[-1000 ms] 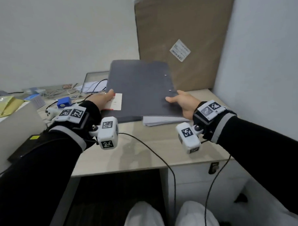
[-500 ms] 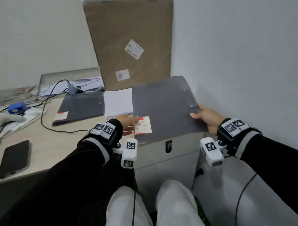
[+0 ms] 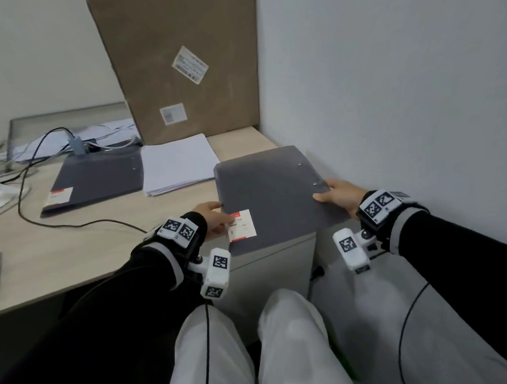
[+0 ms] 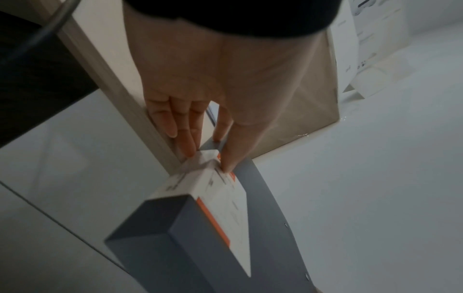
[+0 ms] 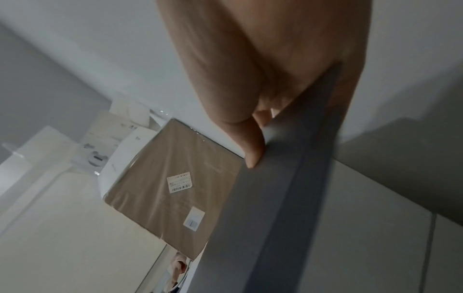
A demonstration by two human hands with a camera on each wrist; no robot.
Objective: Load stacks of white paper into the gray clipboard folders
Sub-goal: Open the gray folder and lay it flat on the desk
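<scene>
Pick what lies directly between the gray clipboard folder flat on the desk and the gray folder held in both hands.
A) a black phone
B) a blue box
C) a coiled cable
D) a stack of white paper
D: the stack of white paper lies on the desk between the flat gray clipboard folder and the gray folder gripped by the left hand and right hand.

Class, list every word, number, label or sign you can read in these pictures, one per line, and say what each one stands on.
No text is legible in any view.
Two stickers on the brown cardboard box: barcode and print, too blurred to read.
Red and white label on the held gray folder: print too blurred.
Similar label on the second gray folder: too small.
Black and white square markers on the wrist cameras: patterns, not words.
White boxes in the left wrist view: print too small.
</scene>
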